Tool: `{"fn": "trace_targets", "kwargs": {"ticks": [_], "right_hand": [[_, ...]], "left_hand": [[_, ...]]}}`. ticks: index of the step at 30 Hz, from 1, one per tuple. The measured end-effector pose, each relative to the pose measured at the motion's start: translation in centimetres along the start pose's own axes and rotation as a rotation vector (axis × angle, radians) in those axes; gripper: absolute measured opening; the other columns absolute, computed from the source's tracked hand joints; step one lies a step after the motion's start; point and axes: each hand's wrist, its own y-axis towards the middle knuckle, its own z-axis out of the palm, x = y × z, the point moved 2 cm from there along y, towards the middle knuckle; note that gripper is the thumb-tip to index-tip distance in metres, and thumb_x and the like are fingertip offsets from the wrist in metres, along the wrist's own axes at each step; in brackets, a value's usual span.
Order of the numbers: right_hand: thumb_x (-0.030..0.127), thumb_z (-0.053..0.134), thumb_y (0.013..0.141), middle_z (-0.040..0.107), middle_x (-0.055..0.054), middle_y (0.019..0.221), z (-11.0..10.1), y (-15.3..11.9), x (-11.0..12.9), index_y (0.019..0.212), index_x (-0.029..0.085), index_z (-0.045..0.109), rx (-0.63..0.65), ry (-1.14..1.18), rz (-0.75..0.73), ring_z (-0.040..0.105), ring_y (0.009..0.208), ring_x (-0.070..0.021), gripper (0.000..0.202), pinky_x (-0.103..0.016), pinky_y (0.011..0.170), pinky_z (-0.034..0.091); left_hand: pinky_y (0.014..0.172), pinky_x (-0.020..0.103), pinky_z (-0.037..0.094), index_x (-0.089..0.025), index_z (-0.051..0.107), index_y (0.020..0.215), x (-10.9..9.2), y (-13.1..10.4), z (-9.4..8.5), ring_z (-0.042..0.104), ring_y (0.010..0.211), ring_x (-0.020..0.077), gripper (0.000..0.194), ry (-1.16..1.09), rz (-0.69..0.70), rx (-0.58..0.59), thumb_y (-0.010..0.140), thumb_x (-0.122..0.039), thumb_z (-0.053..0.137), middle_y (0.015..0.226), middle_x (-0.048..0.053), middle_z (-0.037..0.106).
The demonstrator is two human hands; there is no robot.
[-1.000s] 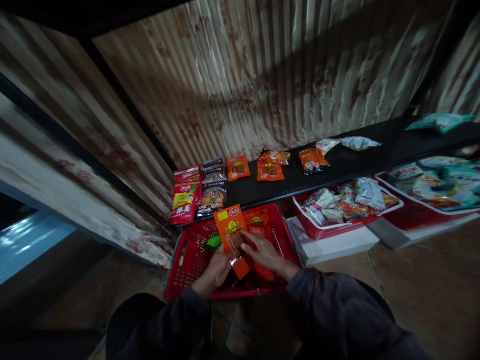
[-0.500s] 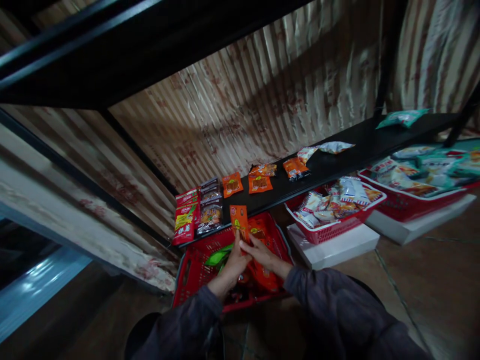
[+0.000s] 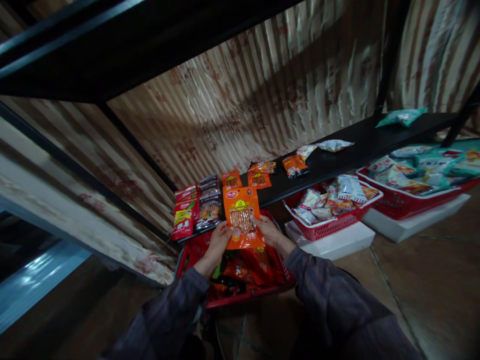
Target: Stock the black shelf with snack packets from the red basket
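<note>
An orange snack packet (image 3: 243, 220) with a clear window faces me, held between both hands above the near red basket (image 3: 247, 299). My left hand (image 3: 218, 243) pinches its lower left edge. On its right edge, my right hand (image 3: 270, 233) grips with the thumb over the front. More orange packets (image 3: 258, 265) and a bit of green lie inside the basket below. Just behind the held packet, dark snack packets (image 3: 209, 207) and red packets (image 3: 185, 212) stand at the shelf's left end. Two smaller groups of orange packets (image 3: 259, 179) rest further along.
A black shelf (image 3: 318, 172) runs to the right, with a white packet (image 3: 335, 145) and a teal packet (image 3: 401, 117) on it. Two red baskets (image 3: 330, 227) of snacks sit on white boxes (image 3: 341, 245) at right. A dark upper shelf (image 3: 112, 55) overhangs.
Both hands have lifted the orange packet slightly and spread apart to its two sides. Its front now faces me fully, where before it was narrow and partly covered by the fingers.
</note>
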Motion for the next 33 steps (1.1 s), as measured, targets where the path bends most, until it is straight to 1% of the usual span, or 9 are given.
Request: {"fn": "trace_targets", "kwargs": {"ticks": [2,5,7,13,16,21,24,28,33], "right_hand": [[0.051,0.089,0.048,0.074,-0.003,0.068,-0.3,0.1,-0.1,0.076,0.017,0.068,0.009,-0.04,0.012,0.072,0.074,-0.0235,0.049,-0.035,0.07,0.055],[0.053,0.087,0.052,0.075,-0.004,0.07,-0.8,0.2,-0.4,0.079,0.016,0.07,0.013,-0.098,0.033,0.072,0.079,-0.0246,0.049,-0.037,0.075,0.054],[0.052,0.088,0.052,0.075,-0.004,0.074,-1.0,0.0,-0.6,0.082,0.016,0.071,0.006,-0.117,0.053,0.072,0.083,-0.0251,0.049,-0.038,0.079,0.054],[0.049,0.087,0.057,0.076,-0.005,0.087,-0.4,-0.4,-1.0,0.092,0.02,0.073,-0.01,-0.162,0.077,0.071,0.082,-0.0249,0.047,-0.039,0.08,0.053],[0.049,0.084,0.061,0.075,-0.004,0.085,-0.3,1.2,-0.6,0.091,0.021,0.071,-0.03,-0.233,0.037,0.07,0.08,-0.0242,0.042,-0.037,0.074,0.054],[0.053,0.081,0.059,0.072,-0.001,0.07,-0.5,7.6,1.8,0.078,0.02,0.066,-0.17,-0.443,-0.074,0.067,0.067,-0.0208,0.041,-0.031,0.062,0.052],[0.051,0.079,0.057,0.07,-0.001,0.065,-0.6,12.3,3.2,0.073,0.02,0.063,-0.239,-0.517,-0.126,0.066,0.065,-0.0206,0.039,-0.031,0.061,0.051],[0.047,0.071,0.065,0.07,-0.002,0.067,-0.5,18.3,4.4,0.075,0.02,0.065,-0.286,-0.669,-0.179,0.067,0.068,-0.0201,0.03,-0.031,0.065,0.053],[0.041,0.061,0.074,0.071,-0.003,0.068,-0.8,24.5,4.2,0.075,0.018,0.067,-0.338,-0.878,-0.193,0.066,0.066,-0.0173,0.024,-0.028,0.065,0.053]], "left_hand": [[0.085,0.032,0.051,-0.016,0.063,0.1,-0.4,0.7,0.1,0.069,0.091,0.0219,0.04,-0.072,-0.012,0.03,0.067,-0.027,0.081,0.096,0.007,0.074],[0.084,0.032,0.052,-0.015,0.067,0.095,-0.7,1.7,0.3,0.07,0.091,0.0228,0.043,-0.178,-0.033,0.127,0.061,-0.033,0.085,0.092,0.008,0.075],[0.082,0.033,0.053,-0.015,0.069,0.091,-0.5,2.4,0.2,0.07,0.09,0.0236,0.043,-0.215,-0.054,0.143,0.058,-0.037,0.086,0.09,0.007,0.076],[0.073,0.031,0.054,-0.016,0.07,0.081,1.2,5.4,-0.3,0.069,0.072,0.0195,0.04,-0.331,-0.088,0.05,0.052,-0.039,0.086,0.076,0.004,0.075],[0.068,0.031,0.054,-0.016,0.069,0.08,1.0,7.7,0.2,0.068,0.067,0.0182,0.035,-0.373,-0.089,-0.002,0.057,-0.038,0.083,0.074,0.004,0.073],[0.064,0.03,0.054,-0.015,0.066,0.08,-1.6,13.2,1.7,0.067,0.065,0.0183,0.025,-0.277,-0.055,-0.06,0.068,-0.036,0.075,0.071,0.004,0.071],[0.062,0.026,0.052,-0.016,0.065,0.085,-2.8,17.1,2.3,0.067,0.067,0.0164,0.017,-0.207,-0.054,-0.125,0.071,-0.022,0.071,0.074,0.003,0.07],[0.062,0.023,0.052,-0.017,0.065,0.099,-3.4,21.4,2.8,0.069,0.076,0.0173,0.028,-0.057,-0.038,-0.194,0.072,-0.009,0.064,0.087,0.006,0.073],[0.076,0.028,0.052,-0.017,0.063,0.112,-2.8,25.1,2.9,0.069,0.096,0.023,0.042,0.177,-0.002,-0.247,0.071,-0.012,0.065,0.106,0.01,0.072]]}}
